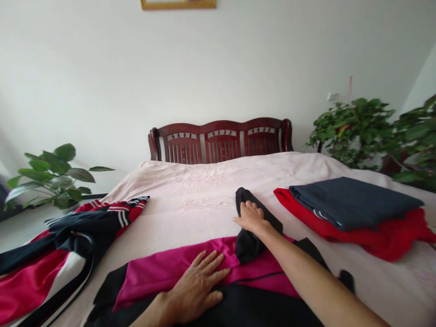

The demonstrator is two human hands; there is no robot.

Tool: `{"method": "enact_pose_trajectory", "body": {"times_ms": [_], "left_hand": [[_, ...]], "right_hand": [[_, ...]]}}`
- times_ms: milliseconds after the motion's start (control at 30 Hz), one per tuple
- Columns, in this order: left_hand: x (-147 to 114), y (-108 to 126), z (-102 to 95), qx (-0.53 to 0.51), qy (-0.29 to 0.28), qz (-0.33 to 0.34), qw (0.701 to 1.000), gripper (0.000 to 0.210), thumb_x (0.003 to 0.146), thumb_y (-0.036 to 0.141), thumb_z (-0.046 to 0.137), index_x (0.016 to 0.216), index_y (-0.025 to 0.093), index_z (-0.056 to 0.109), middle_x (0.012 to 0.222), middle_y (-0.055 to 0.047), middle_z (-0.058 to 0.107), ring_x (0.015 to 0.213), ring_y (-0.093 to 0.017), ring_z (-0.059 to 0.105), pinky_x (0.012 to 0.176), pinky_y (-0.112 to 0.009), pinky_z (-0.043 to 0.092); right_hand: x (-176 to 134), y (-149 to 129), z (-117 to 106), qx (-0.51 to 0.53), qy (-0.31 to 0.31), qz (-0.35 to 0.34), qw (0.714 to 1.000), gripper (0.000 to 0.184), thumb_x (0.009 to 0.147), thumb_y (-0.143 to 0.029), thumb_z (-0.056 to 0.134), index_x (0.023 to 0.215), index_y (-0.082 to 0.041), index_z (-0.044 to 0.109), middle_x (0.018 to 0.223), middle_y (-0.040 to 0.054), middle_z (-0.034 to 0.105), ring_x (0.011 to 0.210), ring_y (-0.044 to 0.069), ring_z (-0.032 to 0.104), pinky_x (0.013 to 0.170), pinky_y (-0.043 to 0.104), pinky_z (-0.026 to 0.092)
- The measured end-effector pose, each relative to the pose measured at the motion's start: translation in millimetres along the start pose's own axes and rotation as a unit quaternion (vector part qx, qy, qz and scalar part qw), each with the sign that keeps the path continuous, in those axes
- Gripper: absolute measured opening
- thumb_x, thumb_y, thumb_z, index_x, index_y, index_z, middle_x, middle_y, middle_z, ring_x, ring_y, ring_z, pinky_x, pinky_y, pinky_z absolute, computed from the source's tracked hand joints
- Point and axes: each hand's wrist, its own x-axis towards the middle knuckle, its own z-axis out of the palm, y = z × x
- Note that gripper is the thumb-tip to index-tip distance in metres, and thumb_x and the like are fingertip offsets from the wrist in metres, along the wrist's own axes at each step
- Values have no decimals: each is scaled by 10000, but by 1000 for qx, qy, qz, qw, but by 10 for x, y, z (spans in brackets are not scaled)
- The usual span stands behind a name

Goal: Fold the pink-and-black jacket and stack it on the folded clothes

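A magenta and black jacket lies spread on the bed in front of me. My left hand rests flat on it, fingers spread over the magenta and black cloth. Farther off, my right hand is closed on a black sleeve of the jacket, which is bunched and folded over at the jacket's far edge. My right palm and part of the fingertips are hidden. The jacket's near side runs out of view at the bottom.
A pale pink sheet covers the bed. At left lies a loose red, navy and white garment. On the right, a folded navy garment sits on a red one. Behind stand a dark wooden bench back and potted plants.
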Motion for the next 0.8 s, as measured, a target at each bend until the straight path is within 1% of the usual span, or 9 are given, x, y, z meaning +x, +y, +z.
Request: {"method": "enact_pose_trajectory", "body": {"times_ms": [133, 300, 367, 467, 567, 600, 633, 700, 800], "left_hand": [[-23, 21, -78, -30, 5, -2, 1000, 612, 989, 548, 370, 1563, 392, 226, 1660, -9, 188, 1534, -286, 105, 1233, -593, 50], [-25, 45, -118, -199, 60, -46, 977, 557, 986, 524, 415, 1519, 372, 364, 1606, 11, 350, 1515, -258, 216, 1246, -527, 10], [-8, -14, -88, -397, 135, -84, 904, 546, 961, 499, 492, 1479, 329, 456, 1560, -14, 439, 1502, -258, 255, 1253, -486, 9], [40, -167, -60, -638, 233, -105, 727, 565, 920, 465, 572, 1444, 264, 511, 1467, -74, 556, 1493, -266, 279, 1251, -465, 109], [44, -298, -119, -714, 254, -128, 640, 597, 897, 512, 564, 1413, 216, 516, 1367, -118, 633, 1443, -293, 382, 1203, -480, 276], [20, -318, -159, -744, 251, -144, 602, 610, 889, 537, 558, 1393, 196, 525, 1335, -130, 652, 1403, -306, 441, 1179, -479, 323], [-17, -323, -206, -773, 244, -160, 563, 622, 880, 564, 554, 1373, 184, 536, 1301, -138, 670, 1352, -319, 503, 1151, -481, 367], [-125, -290, -309, -811, 222, -183, 509, 629, 859, 595, 571, 1326, 174, 572, 1237, -142, 704, 1260, -341, 585, 1096, -483, 428], [-308, -180, -439, -797, 203, -245, 514, 564, 812, 569, 657, 1196, 157, 654, 1090, -129, 756, 1121, -348, 670, 978, -443, 512]], "right_hand": [[195, 147, 115, 41, 11, 59, 997, 243, 771, -156, 656, 1001, -125, 728, 1128, 225, 666, 1132, 369, 603, 922, 477, 457], [244, 328, -116, 165, 94, 36, 981, 360, 937, -222, 429, 1196, -167, 673, 1213, 151, 673, 1161, 278, 611, 964, 401, 471], [130, 275, -272, 220, 111, -15, 969, 403, 979, -288, 378, 1285, -187, 619, 1236, 94, 681, 1151, 218, 621, 970, 335, 479], [-265, 96, -451, 360, 82, -158, 916, 420, 985, -403, 425, 1307, -211, 613, 1251, 65, 683, 1161, 204, 619, 998, 331, 470], [-740, -40, -472, 420, -65, -350, 835, 367, 914, -463, 589, 1171, -233, 714, 1253, 68, 686, 1199, 237, 597, 1050, 388, 434], [-848, -43, -438, 409, -106, -379, 823, 333, 897, -464, 617, 1111, -242, 743, 1234, 64, 696, 1191, 237, 602, 1053, 392, 431], [-910, -17, -385, 401, -123, -380, 825, 308, 896, -460, 619, 1057, -239, 760, 1199, 66, 712, 1162, 235, 618, 1043, 392, 440], [-886, 121, -242, 408, -78, -297, 860, 300, 918, -423, 567, 1005, -216, 765, 1118, 81, 737, 1091, 232, 652, 1010, 392, 467], [-602, 476, -16, 373, 32, -102, 922, 299, 880, -247, 493, 1040, -190, 738, 1088, 88, 743, 1044, 218, 674, 985, 371, 491]]}}
